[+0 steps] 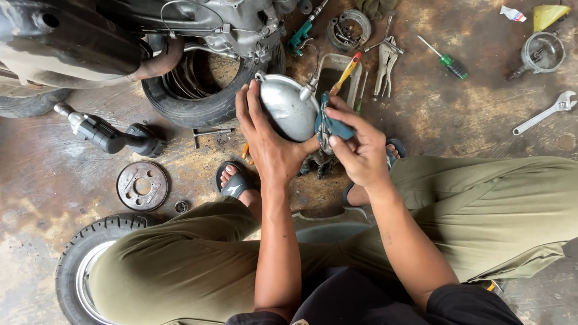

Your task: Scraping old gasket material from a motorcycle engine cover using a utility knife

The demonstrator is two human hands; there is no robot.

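Your left hand grips a rounded silver metal cover, fingers wrapped up its left side, thumb under the lower edge. The cover is held up off the floor, just in front of the scooter's rear tyre, above your sandalled feet. Your right hand is clamped on a blue rag, pressing it against the right edge of the cover; fingers closed together over the cloth.

Just behind the cover a grey tray sits on the stained concrete floor, with an orange-handled tool lying across it. Locking pliers are beside the tray, a green-handled screwdriver further right. An adjustable wrench lies near the right edge of the floor, a round metal part beyond it. Left side: black impact driver, rusty brake drum plate, and a loose wheel at the lower left by your knee.
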